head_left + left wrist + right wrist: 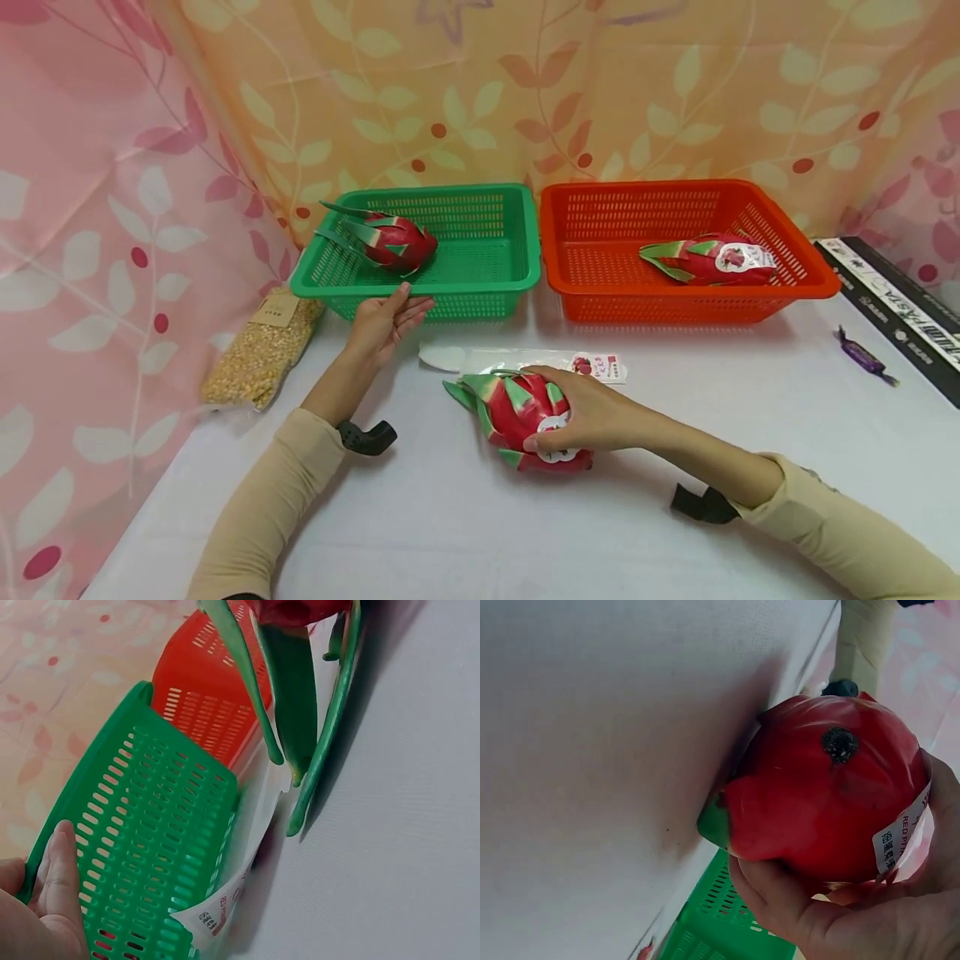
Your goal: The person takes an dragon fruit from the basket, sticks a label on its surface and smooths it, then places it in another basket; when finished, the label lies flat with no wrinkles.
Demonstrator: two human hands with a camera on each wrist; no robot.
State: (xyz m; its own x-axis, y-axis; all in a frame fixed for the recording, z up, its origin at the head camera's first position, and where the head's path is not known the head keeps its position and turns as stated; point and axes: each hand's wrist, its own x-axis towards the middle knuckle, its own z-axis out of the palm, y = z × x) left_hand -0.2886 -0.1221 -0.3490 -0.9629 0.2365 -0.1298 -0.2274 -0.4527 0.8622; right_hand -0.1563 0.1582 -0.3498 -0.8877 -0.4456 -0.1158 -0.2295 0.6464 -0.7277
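Note:
My right hand (pixel 596 408) grips a red dragon fruit (pixel 517 408) with green scales and a white label, low over the white table. The right wrist view shows the fruit's round dark-tipped end, with fingers and thumb around its sides. At the near rim of the green basket (pixel 480 288), my left hand (pixel 378 329) pinches the edge, thumb on top and fingers against the outer wall (pixel 150 817). Inside that basket lies another dragon fruit (pixel 405 244), its long leaves over the left rim. A labelled dragon fruit (pixel 708 260) lies in the red basket (pixel 675 292).
Just behind the held fruit lies a clear packet (pixel 487 360) with a white spoon-like end (pixel 442 358). A bag of yellow grains (pixel 262 350) leans at the left. At the right are a purple-wrapped sweet (pixel 862 357) and a long black box (pixel 900 308).

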